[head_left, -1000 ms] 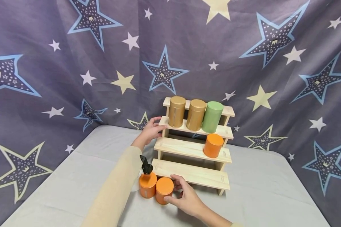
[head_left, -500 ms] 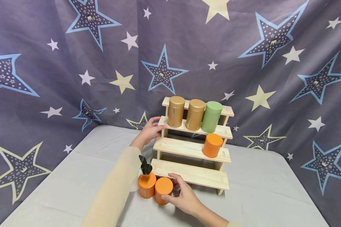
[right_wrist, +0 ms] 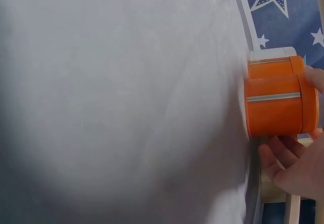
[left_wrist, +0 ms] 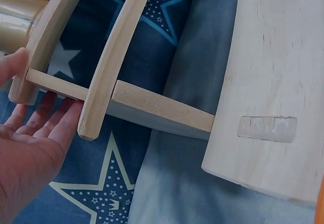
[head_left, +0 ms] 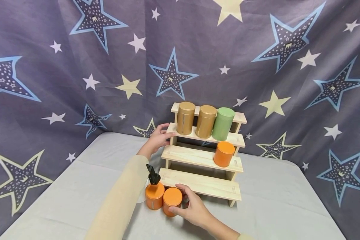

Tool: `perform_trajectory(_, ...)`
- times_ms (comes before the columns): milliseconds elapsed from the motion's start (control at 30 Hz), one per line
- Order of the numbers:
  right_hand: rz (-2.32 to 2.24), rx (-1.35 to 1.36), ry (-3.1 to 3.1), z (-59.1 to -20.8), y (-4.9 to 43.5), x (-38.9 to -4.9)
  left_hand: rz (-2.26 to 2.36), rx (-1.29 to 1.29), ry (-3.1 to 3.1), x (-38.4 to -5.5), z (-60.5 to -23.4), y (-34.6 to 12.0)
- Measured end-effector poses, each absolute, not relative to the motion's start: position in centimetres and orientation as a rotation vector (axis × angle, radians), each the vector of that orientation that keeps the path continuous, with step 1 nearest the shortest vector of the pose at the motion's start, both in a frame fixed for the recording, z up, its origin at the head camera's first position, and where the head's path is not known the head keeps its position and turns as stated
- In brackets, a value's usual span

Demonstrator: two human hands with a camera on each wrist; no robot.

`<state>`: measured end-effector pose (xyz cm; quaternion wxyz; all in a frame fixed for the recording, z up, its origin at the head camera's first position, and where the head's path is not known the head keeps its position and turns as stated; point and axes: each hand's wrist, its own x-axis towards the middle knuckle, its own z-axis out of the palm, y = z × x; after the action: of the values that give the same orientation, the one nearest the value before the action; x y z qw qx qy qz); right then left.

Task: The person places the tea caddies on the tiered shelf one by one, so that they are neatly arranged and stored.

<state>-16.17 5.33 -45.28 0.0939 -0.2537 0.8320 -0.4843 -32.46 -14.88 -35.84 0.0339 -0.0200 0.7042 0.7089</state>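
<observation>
My left hand [head_left: 158, 138] grips the left end of a pale wooden stepped rack [head_left: 195, 155]. In the left wrist view its thumb rests on a board's edge while the fingers [left_wrist: 63, 120] reach beneath, against the side strut. Down at the front, my right hand [head_left: 195, 208] holds a lidded orange tin [head_left: 172, 197] from its right side, thumb in front and fingers behind. This tin stands upright on the table, close beside a second orange tin [head_left: 154, 196]. Seen from the right wrist, both tins [right_wrist: 273, 107] have a silvery vertical strip.
Two gold tins [head_left: 186, 118] and a green tin [head_left: 224, 124] stand on the rack's second step from the top. Another orange tin [head_left: 224, 154] sits one step lower, at right. A black object [head_left: 153, 175] and a white item [head_left: 142, 196] are behind the left front tin.
Both hands keep their places on the rack and the orange tin. The right index finger has shifted slightly left over the tin's far side; the head view drifts a little.
</observation>
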Motion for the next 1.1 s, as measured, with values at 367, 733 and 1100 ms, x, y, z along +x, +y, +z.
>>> perform_trajectory(367,-1.389,-0.757,2.51,-45.2,5.2,-16.2,2.195,-0.053,2.141,-32.6,-36.0,-15.0)
perform_trajectory(733,-1.374,-0.754,2.533,-44.9,5.1,-16.1,2.172,-0.035,2.116,-30.6,-33.9,-14.7)
perform_trajectory(1100,-1.408,-0.748,2.539,-43.9,5.7,-15.9,2.165,-0.035,2.133,-30.1,-33.7,-14.6)
